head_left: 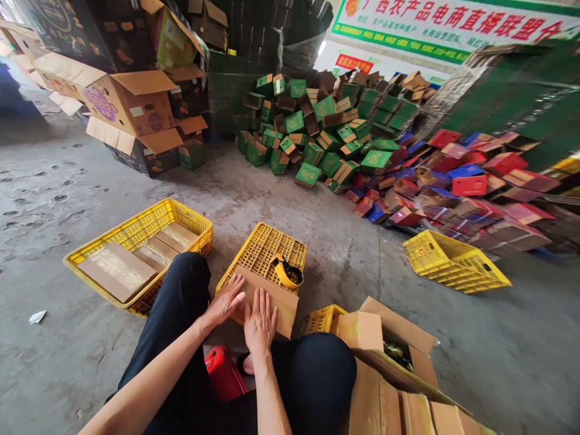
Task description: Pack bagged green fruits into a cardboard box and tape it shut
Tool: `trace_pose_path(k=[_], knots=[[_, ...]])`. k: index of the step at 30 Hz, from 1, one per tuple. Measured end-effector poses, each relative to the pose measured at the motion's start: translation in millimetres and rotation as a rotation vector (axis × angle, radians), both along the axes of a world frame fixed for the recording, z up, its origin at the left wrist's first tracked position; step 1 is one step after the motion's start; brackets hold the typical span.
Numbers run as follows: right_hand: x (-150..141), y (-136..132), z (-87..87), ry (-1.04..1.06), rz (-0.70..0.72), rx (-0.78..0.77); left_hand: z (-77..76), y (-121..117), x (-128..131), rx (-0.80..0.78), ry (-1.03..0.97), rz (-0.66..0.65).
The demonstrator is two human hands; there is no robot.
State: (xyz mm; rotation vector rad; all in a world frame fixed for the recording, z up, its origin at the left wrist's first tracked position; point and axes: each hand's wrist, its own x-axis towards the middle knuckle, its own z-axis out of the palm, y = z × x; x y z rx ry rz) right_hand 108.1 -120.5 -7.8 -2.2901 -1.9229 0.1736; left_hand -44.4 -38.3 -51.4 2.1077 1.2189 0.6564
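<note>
A brown cardboard box [284, 303] lies on an upturned yellow plastic crate [260, 248] in front of my knees. My left hand [226, 299] rests flat on the box's left part, fingers stretched out. Beside it my right hand [260, 323] presses flat on the top, fingers extended and holding nothing. Just beyond the box, a yellow and black tape dispenser [287, 272] sits on the crate's surface, apart from both hands.
On my left stands a yellow crate [206, 232] with taped cardboard boxes [118, 270]. An open carton [360, 330] and more boxes [367, 393] stand at my right. Another yellow crate [453, 266] lies farther right. Heaped green boxes [312, 172] and red boxes [471, 185] lie ahead.
</note>
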Motion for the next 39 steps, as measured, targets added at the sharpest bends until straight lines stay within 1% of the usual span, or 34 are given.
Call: trace_pose_path(k=[3, 6, 8, 11, 14, 18, 21, 23, 27, 30, 33, 36, 38, 39], knots=[[26.1, -13.8, -5.5, -0.038, -0.074, 0.025, -2.9, -3.7, 1.3, 0.068, 0.056, 0.006], [53.6, -27.8, -16.7, -0.026, -0.177, 0.075, -4.9, -5.2, 1.6, 0.107, 0.096, 0.000], [68.0, -34.8, -27.7, 0.027, -0.230, 0.139, -5.6, -5.4, 1.3, 0.119, 0.114, -0.011], [80.7, -39.5, -45.6, 0.155, -0.260, 0.286, -6.1, -5.4, 1.5, 0.143, 0.142, -0.014], [85.1, -38.2, -58.8, 0.277, -0.286, 0.396, -6.9, -6.9, 3.8, 0.182, 0.183, 0.000], [86.3, -34.8, -66.2, 0.383, -0.329, 0.429, -7.5, -14.3, 14.0, 0.278, 0.287, 0.064], [85.7, -33.6, -69.5, 0.409, -0.334, 0.441, -5.7, -24.3, 31.1, 0.375, 0.338, 0.141], [84.9, -33.0, -72.7, 0.397, -0.342, 0.446, -3.6, -33.5, 46.9, 0.419, 0.348, 0.161], [84.5, -32.1, -81.2, 0.355, -0.338, 0.455, 0.0, -58.1, 79.6, 0.466, 0.357, 0.107], [85.6, -32.1, -85.9, 0.324, -0.314, 0.452, 1.4, -73.8, 91.2, 0.480, 0.353, 0.038], [85.9, -32.2, -84.6, 0.312, -0.296, 0.426, 4.1, -76.6, 83.1, 0.454, 0.332, -0.037], [85.6, -32.7, -75.3, 0.281, -0.298, 0.396, 8.9, -67.1, 59.0, 0.411, 0.296, -0.116], [85.4, -33.7, -66.2, 0.206, -0.311, 0.379, 11.4, -58.5, 40.3, 0.385, 0.279, -0.120], [84.7, -34.1, -61.5, 0.158, -0.315, 0.369, 11.8, -54.6, 31.6, 0.376, 0.277, -0.097]])
